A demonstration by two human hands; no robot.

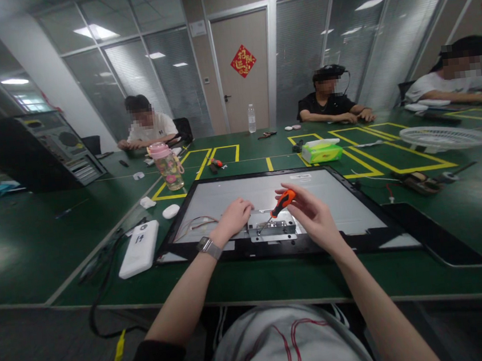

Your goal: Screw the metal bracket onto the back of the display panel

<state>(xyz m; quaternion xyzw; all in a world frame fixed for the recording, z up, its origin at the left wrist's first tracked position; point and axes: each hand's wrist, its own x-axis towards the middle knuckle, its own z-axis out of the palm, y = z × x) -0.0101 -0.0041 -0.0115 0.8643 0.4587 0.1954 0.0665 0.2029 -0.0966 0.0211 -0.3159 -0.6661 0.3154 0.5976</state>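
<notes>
A flat monitor panel [347, 206] with a black frame lies face down on the green table [463, 209] in front of me. A small metal bracket [272, 228] sits at its near middle. My right hand [313, 216] is closed around an orange-handled screwdriver [282, 202], its tip pointing down at the bracket. My left hand [234, 215], with a watch on the wrist, rests with curled fingers on the panel next to the bracket's left end. Thin wires [194, 224] run across the panel's left part.
A white power bank [139, 248] and cables lie left of the panel, a black cover panel [436, 232] to its right. Farther back stand a pink-lidded bottle [167, 165], a tissue pack [322, 151], a fan grille [445, 137] and a computer case [52, 146]. Three other people sit across the table.
</notes>
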